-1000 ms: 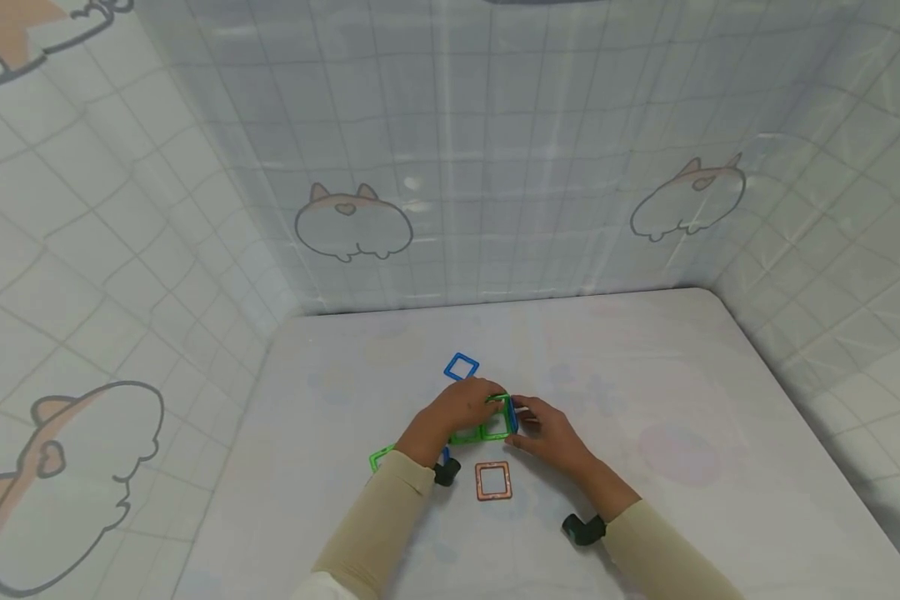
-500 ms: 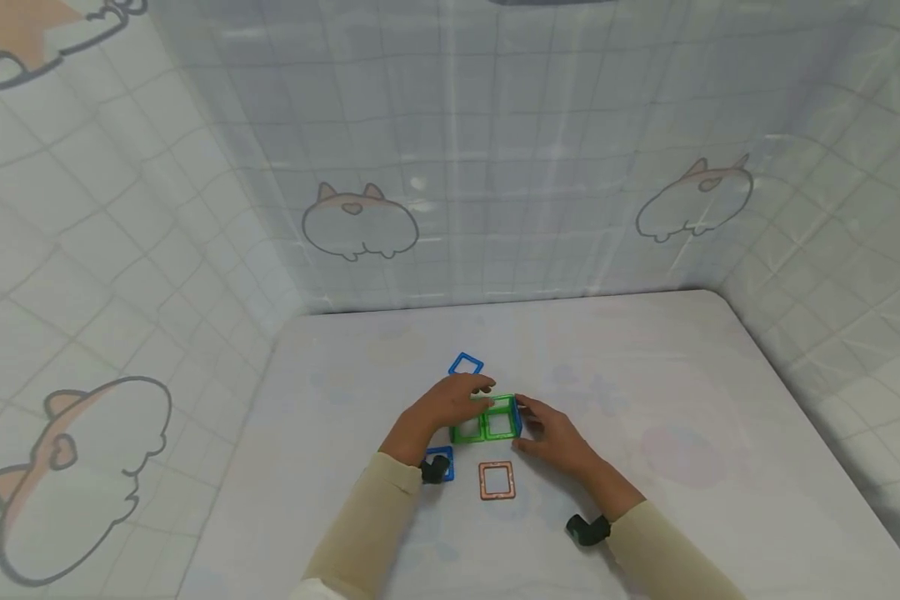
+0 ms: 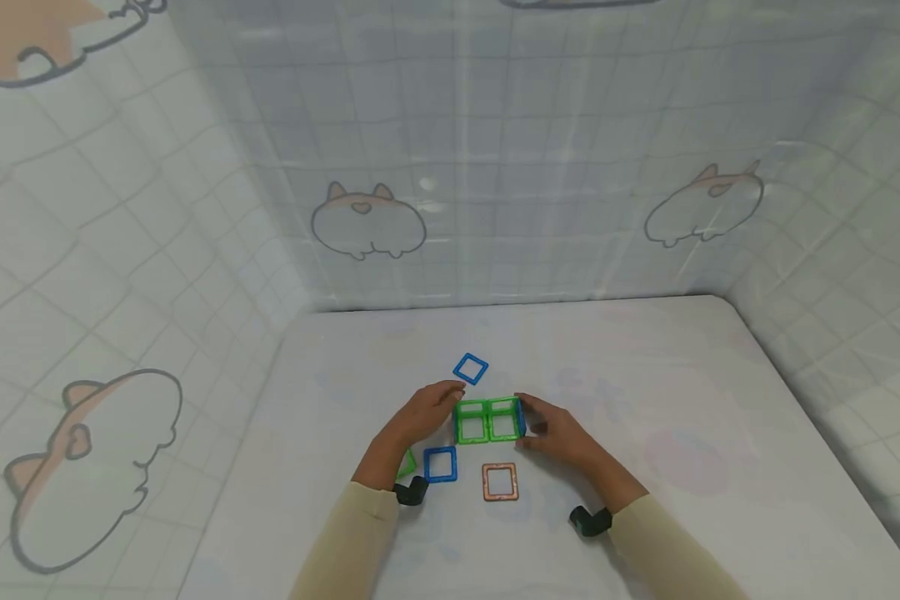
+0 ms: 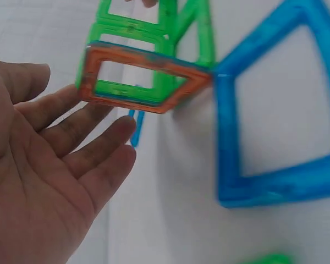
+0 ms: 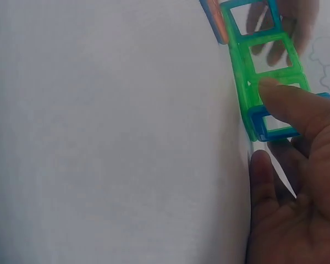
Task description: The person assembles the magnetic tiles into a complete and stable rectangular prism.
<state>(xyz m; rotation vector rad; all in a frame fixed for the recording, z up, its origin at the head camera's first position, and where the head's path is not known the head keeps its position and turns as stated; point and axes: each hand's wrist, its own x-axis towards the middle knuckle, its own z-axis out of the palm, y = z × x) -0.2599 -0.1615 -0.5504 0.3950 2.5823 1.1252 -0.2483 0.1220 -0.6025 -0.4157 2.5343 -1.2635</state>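
Note:
Green square magnetic tiles form a small box (image 3: 487,422) on the table, with a blue square tile (image 3: 521,417) upright at its right end. The left wrist view shows an orange-and-blue edged tile (image 4: 148,103) at the near end. My right hand (image 3: 562,433) holds the box's right end between thumb and fingers; in the right wrist view its thumb (image 5: 289,102) lies over the frame. Beside the left end is my left hand (image 3: 423,412), its fingers extended and loosely spread. Whether its fingertips touch the box I cannot tell.
Loose square tiles lie around the box: a blue one (image 3: 471,368) behind, another blue one (image 3: 440,478) in front, an orange one (image 3: 500,497) nearer me. A green tile (image 3: 408,463) is partly hidden by the left wrist. Tiled-pattern curtains (image 3: 540,225) surround the white table (image 3: 645,358).
My left hand has drawn back leftward from over the box to beside its left end, uncovering the green tiles and the loose blue tile in front. My right hand stays at the right end.

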